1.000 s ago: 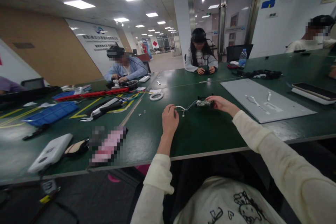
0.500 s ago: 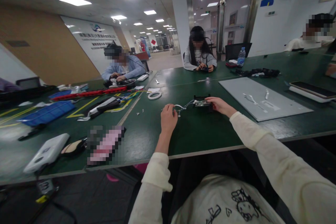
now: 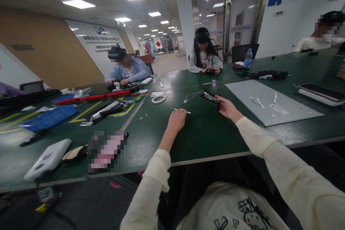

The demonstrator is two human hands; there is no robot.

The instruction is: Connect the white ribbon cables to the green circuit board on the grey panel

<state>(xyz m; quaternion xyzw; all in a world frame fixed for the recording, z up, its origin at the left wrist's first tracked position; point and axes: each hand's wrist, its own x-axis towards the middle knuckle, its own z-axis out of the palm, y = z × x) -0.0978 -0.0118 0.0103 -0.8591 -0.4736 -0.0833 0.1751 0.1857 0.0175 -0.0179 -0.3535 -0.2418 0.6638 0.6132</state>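
My right hand grips the near right end of a small black case with an exposed circuit board, tilted over the green table. Thin pale wires trail from the far left end of this case, their loose ends near the tabletop. My left hand is closed, fingertips pinched on a thin white strip that sticks out on both sides of the fingers. A gap separates the strip from the wires and the case.
A grey board with white pieces lies to the right, a phone beyond it. Left are a white tape roll, a blue tray, a white device and a pink item. Co-workers sit across the table.
The black case has turned in my right hand, its near end dropping. My left hand has come away from the wires and moved slightly right and nearer, with the white strip in its fingers.
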